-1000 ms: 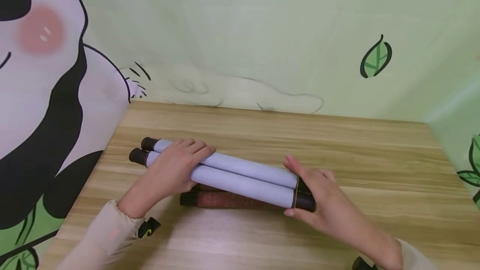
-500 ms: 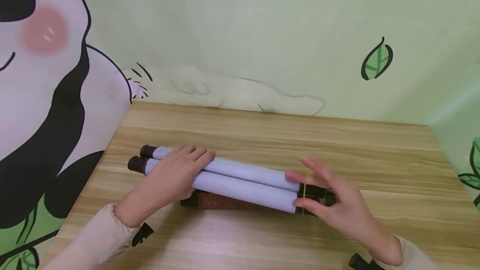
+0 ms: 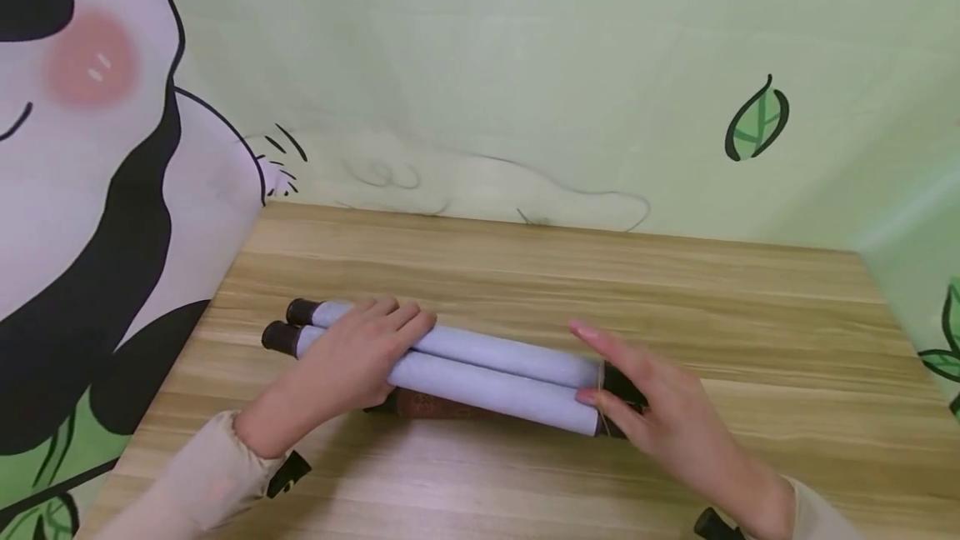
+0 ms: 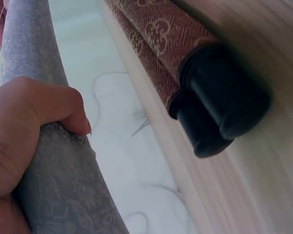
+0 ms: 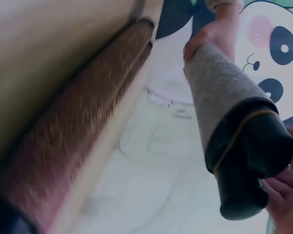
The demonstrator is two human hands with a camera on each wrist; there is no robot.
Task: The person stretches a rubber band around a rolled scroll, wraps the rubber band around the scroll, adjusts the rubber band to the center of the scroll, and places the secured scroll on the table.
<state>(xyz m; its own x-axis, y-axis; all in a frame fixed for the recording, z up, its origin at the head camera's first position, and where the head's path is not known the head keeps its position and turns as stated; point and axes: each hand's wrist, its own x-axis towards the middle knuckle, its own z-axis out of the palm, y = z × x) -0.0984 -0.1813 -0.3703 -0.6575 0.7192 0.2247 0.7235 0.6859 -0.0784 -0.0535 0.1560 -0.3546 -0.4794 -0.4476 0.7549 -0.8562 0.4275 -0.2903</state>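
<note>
Two pale blue scrolls (image 3: pixel 491 394) with dark end knobs lie side by side, raised above the table and slanting down to the right. My left hand (image 3: pixel 360 348) grips them near their left ends, its thumb bent over one scroll in the left wrist view. At the other end my right hand (image 3: pixel 671 407) holds the knob end, thumb on the near scroll and index finger stretched out above. A thin rubber band (image 5: pixel 256 113) circles both scrolls there. Beneath them, red-brown patterned scrolls (image 4: pixel 161 29) with black knobs rest on the table, mostly hidden in the head view.
The wooden table (image 3: pixel 525 273) meets a pale green wall cloth (image 3: pixel 480 65) at the back. A printed panda (image 3: pixel 127 148) covers the left side. Black wrist gear (image 3: pixel 288 473) sits under the left sleeve.
The right hand has shifted around the knob end, its fingers spreading with the band and then drawing back in. Both blue scrolls have sunk slightly; the left hand keeps its grip.
</note>
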